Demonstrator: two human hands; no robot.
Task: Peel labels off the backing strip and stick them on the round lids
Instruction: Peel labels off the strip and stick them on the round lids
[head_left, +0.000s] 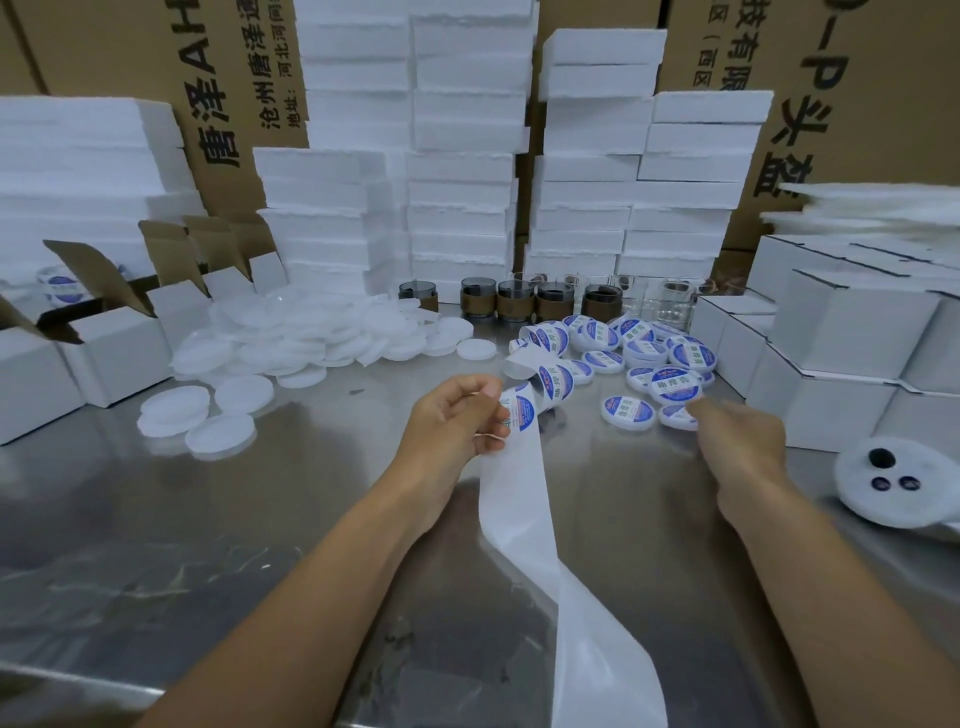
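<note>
Left hand (457, 415) pinches the strip (514, 493) at a label (521, 413); right hand (737, 436), grip unclear, is at a lid (672, 415) right of the strip. The slack strip could swing, creasing that label.

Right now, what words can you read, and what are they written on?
"唐泽AH": left cardboard carton, printed sideways.
"沧州唐泽通", "地址:": same carton.
"技有限", "P头盔": right cardboard carton.
Print on the blue round labels: too blurred to read.

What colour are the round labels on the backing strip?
The labels are blue and white; head view.
</note>
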